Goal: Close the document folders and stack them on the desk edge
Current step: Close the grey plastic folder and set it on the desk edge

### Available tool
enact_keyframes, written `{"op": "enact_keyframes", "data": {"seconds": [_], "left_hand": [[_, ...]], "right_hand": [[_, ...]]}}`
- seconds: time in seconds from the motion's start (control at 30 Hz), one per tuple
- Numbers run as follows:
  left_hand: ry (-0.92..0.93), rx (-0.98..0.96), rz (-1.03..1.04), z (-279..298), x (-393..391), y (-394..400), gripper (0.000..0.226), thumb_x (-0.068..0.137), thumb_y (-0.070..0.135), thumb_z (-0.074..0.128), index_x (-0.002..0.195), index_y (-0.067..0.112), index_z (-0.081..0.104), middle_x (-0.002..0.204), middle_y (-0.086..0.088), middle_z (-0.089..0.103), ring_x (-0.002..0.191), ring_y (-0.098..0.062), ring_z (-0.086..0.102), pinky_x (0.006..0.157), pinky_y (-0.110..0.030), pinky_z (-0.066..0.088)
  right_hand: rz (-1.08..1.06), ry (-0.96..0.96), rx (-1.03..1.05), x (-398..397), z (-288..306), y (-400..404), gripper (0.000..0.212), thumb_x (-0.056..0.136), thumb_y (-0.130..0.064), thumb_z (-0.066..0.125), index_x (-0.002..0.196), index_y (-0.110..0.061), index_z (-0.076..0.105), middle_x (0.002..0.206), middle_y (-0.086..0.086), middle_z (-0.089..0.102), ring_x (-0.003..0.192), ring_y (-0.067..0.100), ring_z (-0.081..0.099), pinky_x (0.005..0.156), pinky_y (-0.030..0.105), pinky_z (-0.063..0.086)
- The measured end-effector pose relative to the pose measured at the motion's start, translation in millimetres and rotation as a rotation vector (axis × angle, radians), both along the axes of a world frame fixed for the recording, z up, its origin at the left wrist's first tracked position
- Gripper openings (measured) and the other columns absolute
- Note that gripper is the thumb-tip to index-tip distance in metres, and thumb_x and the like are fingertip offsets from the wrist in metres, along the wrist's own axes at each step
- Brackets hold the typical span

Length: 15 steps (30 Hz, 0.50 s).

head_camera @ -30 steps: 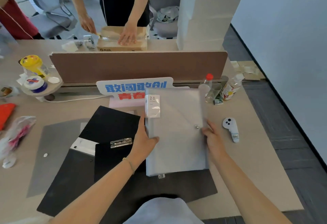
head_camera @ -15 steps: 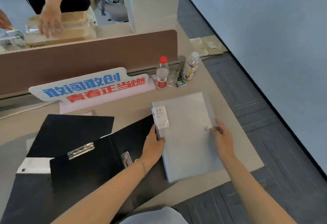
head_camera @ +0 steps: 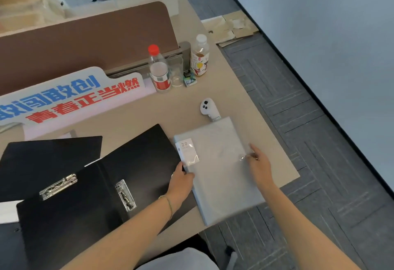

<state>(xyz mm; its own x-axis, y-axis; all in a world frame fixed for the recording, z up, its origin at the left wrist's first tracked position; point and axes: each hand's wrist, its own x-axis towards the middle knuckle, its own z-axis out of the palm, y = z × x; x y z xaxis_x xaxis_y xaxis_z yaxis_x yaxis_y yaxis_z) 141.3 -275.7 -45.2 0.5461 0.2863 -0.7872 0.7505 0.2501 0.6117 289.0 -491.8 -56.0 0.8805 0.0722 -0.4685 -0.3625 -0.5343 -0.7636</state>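
A closed grey translucent folder (head_camera: 219, 169) with a "20" label lies near the desk's right front corner, its lower end past the front edge. My left hand (head_camera: 181, 181) grips its left edge. My right hand (head_camera: 259, 166) holds its right edge by the snap button. To the left, a black clip folder (head_camera: 96, 184) lies open with two metal clips showing. A second black folder (head_camera: 49, 154) lies open behind it.
A white controller (head_camera: 207, 107) rests just beyond the grey folder's top edge. Two bottles (head_camera: 158, 71), a glass and a small box stand by the brown divider (head_camera: 85, 35). A blue-and-red sign (head_camera: 70, 97) leans at the back. Grey carpet lies to the right.
Both hands have carried the grey folder rightward from over the black folders to the desk's right front corner. The view has swung right with it.
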Motion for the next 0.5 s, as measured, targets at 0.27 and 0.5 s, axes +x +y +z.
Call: {"op": "enact_keyframes", "data": {"seconds": [0.27, 0.5], "left_hand": [[0.027, 0.056, 0.011, -30.0, 2.5, -21.1, 0.047, 0.084, 0.028, 0.059, 0.129, 0.039, 0.057, 0.129, -0.001, 0.059, 0.112, -0.019, 0.065, 0.098, -0.05, 0.057], [0.047, 0.087, 0.081, -55.8, 7.1, -21.9, 0.071, 0.077, 0.034, 0.057, 0.147, 0.032, 0.048, 0.135, -0.002, 0.056, 0.111, -0.022, 0.066, 0.093, -0.049, 0.06]], "right_hand": [[0.004, 0.032, -0.018, 0.8, -20.1, -17.4, 0.053, 0.096, -0.013, 0.055, 0.148, -0.022, 0.046, 0.118, 0.003, 0.064, 0.107, 0.022, 0.058, 0.091, 0.031, 0.041], [0.105, -0.019, -0.11, 11.3, -34.5, -14.3, 0.061, 0.094, -0.022, 0.062, 0.151, -0.022, 0.039, 0.112, 0.004, 0.057, 0.099, 0.025, 0.057, 0.095, 0.041, 0.048]]}}
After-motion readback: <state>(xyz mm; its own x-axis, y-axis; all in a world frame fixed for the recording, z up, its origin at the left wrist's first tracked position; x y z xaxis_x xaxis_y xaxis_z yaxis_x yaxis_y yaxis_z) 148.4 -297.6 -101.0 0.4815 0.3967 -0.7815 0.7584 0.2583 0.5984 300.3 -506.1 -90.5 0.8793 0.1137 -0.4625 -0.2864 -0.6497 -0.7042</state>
